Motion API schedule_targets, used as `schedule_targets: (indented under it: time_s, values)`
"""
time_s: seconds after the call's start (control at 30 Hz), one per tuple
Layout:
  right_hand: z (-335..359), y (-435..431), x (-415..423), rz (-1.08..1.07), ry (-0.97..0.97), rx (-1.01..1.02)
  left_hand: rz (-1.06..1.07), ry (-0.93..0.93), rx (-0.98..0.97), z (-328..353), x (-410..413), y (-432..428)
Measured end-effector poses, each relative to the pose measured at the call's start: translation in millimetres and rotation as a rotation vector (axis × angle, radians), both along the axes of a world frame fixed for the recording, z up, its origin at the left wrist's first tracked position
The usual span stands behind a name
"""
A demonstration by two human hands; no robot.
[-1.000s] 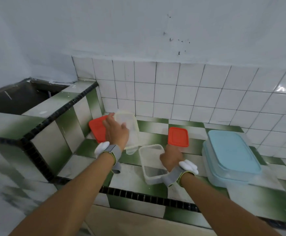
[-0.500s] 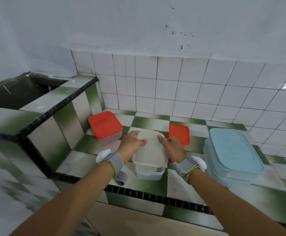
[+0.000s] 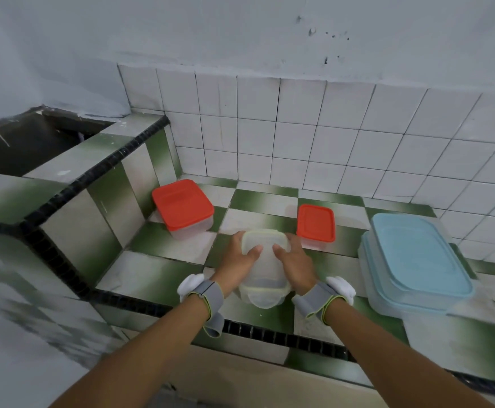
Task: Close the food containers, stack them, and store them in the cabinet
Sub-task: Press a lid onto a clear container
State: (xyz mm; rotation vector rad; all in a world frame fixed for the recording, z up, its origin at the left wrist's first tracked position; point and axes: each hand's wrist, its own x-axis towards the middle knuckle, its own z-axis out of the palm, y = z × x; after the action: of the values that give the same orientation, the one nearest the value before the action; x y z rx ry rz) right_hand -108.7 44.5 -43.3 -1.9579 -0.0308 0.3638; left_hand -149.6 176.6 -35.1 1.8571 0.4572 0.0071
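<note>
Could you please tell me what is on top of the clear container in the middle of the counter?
A translucent lid lies on the clear container, with the left hand and right hand pressing it. The hands hide its side edges.

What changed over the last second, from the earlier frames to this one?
The left hand carried the translucent lid from beside the large red-lidded container onto the clear container, which the right hand was steadying. Both hands now press the lid down. The large red-lidded container, the small red-lidded container and the blue-lidded container stayed put.
</note>
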Motion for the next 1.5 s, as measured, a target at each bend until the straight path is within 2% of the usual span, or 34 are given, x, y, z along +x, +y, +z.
schedule_targets:
  time_s: [0.1,0.23,0.37,0.47,0.53,0.6,0.7,0.77,0.83,0.97,1.33,1.43,1.5]
  values:
    - [-3,1,-1,-0.001,0.006,0.042,-0.001,0.017,-0.083,-3,3,2]
    - [-13,8,0,-0.021,-0.119,0.025,0.026,0.022,-0.168,-11,9,3]
    - [-22,4,1,-0.03,-0.028,0.364,0.057,-0.043,-0.346,-19,7,2]
    - [-21,4,1,-0.021,-0.015,0.462,0.057,-0.087,-0.414,-21,7,2]
    - [-19,5,1,-0.029,-0.007,0.503,0.028,-0.078,-0.381,-19,6,3]
    - [-16,8,4,-0.035,-0.024,0.45,-0.028,-0.073,-0.199,-14,6,7]
    - [-11,11,13,0.013,-0.119,0.268,-0.234,-0.095,0.163,-5,-3,17]
    - [-8,12,22,0.033,-0.132,0.215,-0.419,-0.071,0.334,-7,-9,23]
    - [-6,13,31,0.073,-0.115,0.202,-0.511,-0.045,0.44,-11,-14,28]
    - [-3,14,41,0.064,-0.072,0.232,-0.494,-0.049,0.439,-11,-14,28]
    - [2,16,41,0.039,-0.116,0.138,-0.486,-0.112,0.479,-25,-11,30]
    - [3,15,40,0.123,-0.142,-0.012,-0.473,-0.132,0.444,-25,-11,30]
    - [2,12,40,0.177,-0.233,-0.173,-0.486,-0.14,0.344,-20,-11,31]
